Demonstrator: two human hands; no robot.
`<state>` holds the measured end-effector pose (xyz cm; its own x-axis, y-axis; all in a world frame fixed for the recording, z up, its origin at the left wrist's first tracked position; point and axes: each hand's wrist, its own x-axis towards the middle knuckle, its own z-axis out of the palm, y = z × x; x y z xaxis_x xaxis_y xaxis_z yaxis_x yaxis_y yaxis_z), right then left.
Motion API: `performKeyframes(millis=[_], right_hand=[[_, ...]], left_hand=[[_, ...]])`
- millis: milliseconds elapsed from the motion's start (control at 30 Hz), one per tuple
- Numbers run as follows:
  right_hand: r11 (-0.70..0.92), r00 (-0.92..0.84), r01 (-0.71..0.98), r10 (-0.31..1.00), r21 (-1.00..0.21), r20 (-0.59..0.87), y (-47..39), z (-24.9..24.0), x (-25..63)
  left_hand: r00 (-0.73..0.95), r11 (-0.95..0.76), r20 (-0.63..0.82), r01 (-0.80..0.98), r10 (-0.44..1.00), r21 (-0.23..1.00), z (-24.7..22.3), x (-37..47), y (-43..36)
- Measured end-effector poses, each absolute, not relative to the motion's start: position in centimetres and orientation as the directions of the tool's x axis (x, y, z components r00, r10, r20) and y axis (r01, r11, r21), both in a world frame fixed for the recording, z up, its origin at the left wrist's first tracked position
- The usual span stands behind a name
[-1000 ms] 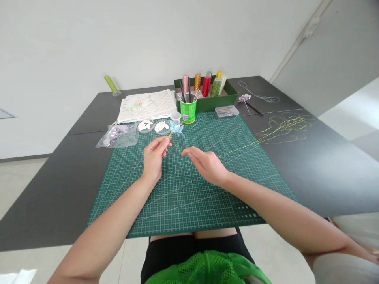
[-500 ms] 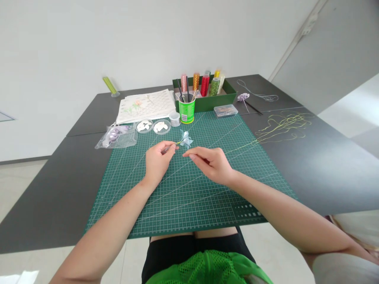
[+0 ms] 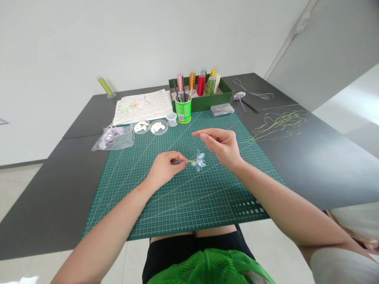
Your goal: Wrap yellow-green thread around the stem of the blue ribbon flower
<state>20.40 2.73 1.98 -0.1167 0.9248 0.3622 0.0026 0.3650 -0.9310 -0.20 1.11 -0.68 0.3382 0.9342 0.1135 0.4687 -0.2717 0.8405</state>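
Note:
Over the middle of the green cutting mat (image 3: pixel 177 197), my left hand (image 3: pixel 169 165) pinches the thin yellow-green stem of a pale blue flower (image 3: pixel 199 161), whose petals point to the right. My right hand (image 3: pixel 222 146) is raised above and to the right of the flower, thumb and forefinger pressed together. What those fingertips hold is too fine to make out. Yellow-green threads (image 3: pixel 274 124) trail across the mat's right edge onto the dark table, on the far side of my right hand.
Behind the mat stand a green cup of tools (image 3: pixel 184 111) and a green box (image 3: pixel 211 103) of thread spools. Two dishes of white pieces (image 3: pixel 158 127), a plastic bag (image 3: pixel 114 138), white sheets (image 3: pixel 142 106) and a clear case (image 3: pixel 222 109) lie around the mat's far side.
My left hand has moved nearer and to the right with the flower. My right hand has risen away from it, up and to the right. The view has shifted slightly.

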Motion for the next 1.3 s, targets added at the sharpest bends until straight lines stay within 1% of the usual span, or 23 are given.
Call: performKeyframes(millis=[133,200,367,633,833,967,1067,1167,1300], right_hand=[[0.365,-0.117,0.067,0.927,-0.929,0.356,3.3,1.5,20.5],[0.359,-0.116,0.09,0.93,-0.929,0.348,3.5,1.3,20.5],[0.362,-0.102,0.125,0.931,-0.924,0.351,3.9,1.1,20.6],[0.385,-0.126,0.205,0.922,-0.9,0.366,4.6,0.4,20.8],[0.357,-0.236,0.263,0.925,-0.896,0.299,6.0,-1.2,21.1],[0.36,-0.297,0.263,0.913,-0.895,0.28,6.5,-1.9,21.1],[0.327,-0.322,0.275,0.917,-0.904,0.234,6.5,-2.2,21.1],[0.281,-0.353,0.289,0.92,-0.915,0.171,6.6,-2.6,21.0],[0.298,-0.402,0.326,0.903,-0.897,0.154,6.7,-3.2,20.9]], left_hand=[[0.456,-0.211,0.032,0.347,0.89,0.914,-0.2,0.1,0.8],[0.48,-0.174,0.013,0.293,0.877,0.94,0.0,0.2,0.7],[0.488,-0.121,-0.035,0.284,0.872,0.951,0.2,0.1,0.6],[0.513,-0.086,-0.048,0.235,0.857,0.968,0.2,0.0,0.7],[0.502,-0.113,-0.005,0.203,0.865,0.973,0.2,-0.1,0.9],[0.463,-0.158,0.063,0.17,0.884,0.973,0.1,-0.2,0.9],[0.402,-0.205,0.131,0.145,0.906,0.968,0.1,-0.4,0.9],[0.312,-0.236,0.187,0.128,0.931,0.963,0.1,-0.5,1.0],[0.169,-0.274,0.253,0.11,0.953,0.956,-0.3,-0.8,1.5]])
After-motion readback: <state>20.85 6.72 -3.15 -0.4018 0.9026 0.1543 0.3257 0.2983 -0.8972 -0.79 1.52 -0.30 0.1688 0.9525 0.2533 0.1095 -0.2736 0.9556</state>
